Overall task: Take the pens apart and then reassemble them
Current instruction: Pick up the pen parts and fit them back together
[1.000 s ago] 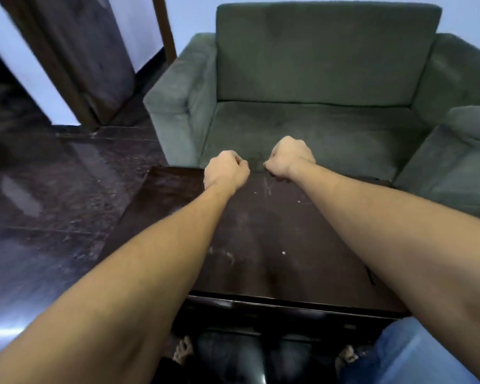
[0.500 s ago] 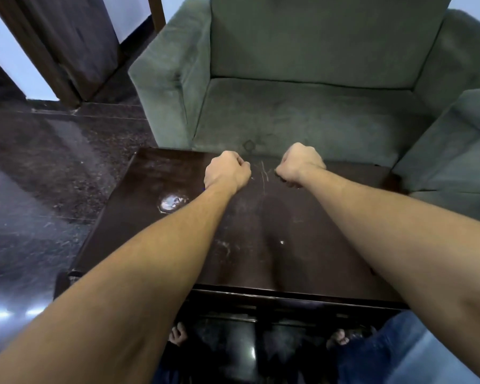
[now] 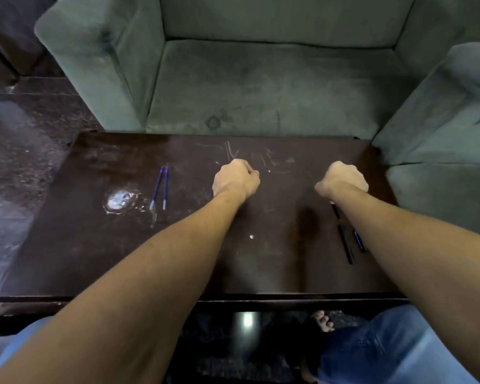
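Pens (image 3: 346, 245): they are lying in pieces on the table, dark parts at my right and refills at my left.
Sofa (image 3: 261, 79): a green sofa is standing just past the far edge of the table, with its seat facing me.
Table (image 3: 275, 267): the dark brown, scratched top is stretching out in front of me, over my knees.
Forearms: I am reaching both out over the table, the right forearm (image 3: 416, 245) along its right side and the left forearm (image 3: 150, 273) across the middle.
Jeans (image 3: 377, 347): my blue-clad knee is showing under the near edge, beside a bare foot (image 3: 323, 321).
Left hand (image 3: 234, 178): I am keeping it curled into a fist over the middle of the table; I cannot tell whether it is gripping anything.
Right hand (image 3: 341, 178): I am curling it into a fist too, well apart from the left; what is inside is hidden.
Shiny patch (image 3: 119, 200): it is gleaming on the table's left part.
Black barrels (image 3: 358, 241): they are lying lengthwise just beside my right forearm, one partly hidden under the wrist.
Blue refills (image 3: 158, 187): two are lying side by side, between the patch and my left hand.
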